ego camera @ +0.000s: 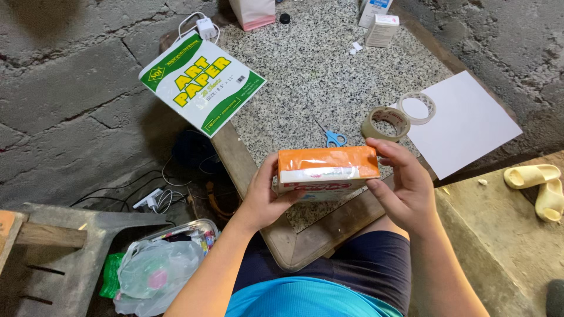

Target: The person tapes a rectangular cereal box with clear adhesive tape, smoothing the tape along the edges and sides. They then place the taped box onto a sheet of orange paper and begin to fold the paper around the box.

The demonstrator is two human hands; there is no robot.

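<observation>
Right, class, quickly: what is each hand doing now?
Left hand: closed on the orange-topped box.
Right hand: closed on the same box.

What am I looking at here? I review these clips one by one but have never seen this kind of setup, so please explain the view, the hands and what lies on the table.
There is no machine. One camera sits on a person's head and looks down, so the two bare hands are the wearer's own. The left hand and the right hand hold a small box between them, its top covered in orange paper, above the near edge of a speckled stone table. On the table lie blue-handled scissors, two tape rolls, a white sheet, a green and white paper pack overhanging the far left corner, and two small cartons at the far side. On the floor to the right lie pale slippers.
</observation>
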